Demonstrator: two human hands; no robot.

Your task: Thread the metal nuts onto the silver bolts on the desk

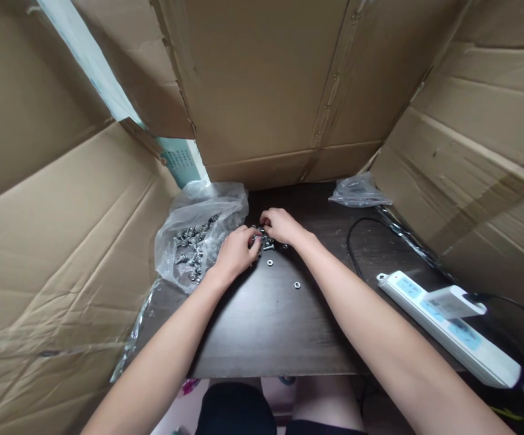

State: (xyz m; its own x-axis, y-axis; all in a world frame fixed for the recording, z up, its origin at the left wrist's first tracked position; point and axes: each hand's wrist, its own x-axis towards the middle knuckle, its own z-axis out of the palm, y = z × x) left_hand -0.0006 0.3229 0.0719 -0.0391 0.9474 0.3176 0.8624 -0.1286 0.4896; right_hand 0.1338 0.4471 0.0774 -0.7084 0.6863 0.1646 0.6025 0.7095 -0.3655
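Both my hands meet over a small pile of metal nuts and bolts (266,241) on the dark wooden table (262,326). My left hand (237,251) has its fingers curled and pinched at the pile's left edge; what it pinches is too small to name. My right hand (280,225) curls over the top of the pile, fingers closed on small hardware I cannot make out. A clear plastic bag (198,232) full of bolts lies open just left of my left hand. Two loose nuts (297,284) lie on the table nearer to me.
Cardboard walls (63,229) close in the table on the left, back and right. A second, smaller plastic bag (359,192) sits at the back right. A white power strip (447,326) with a plugged adapter and black cables lies along the right side.
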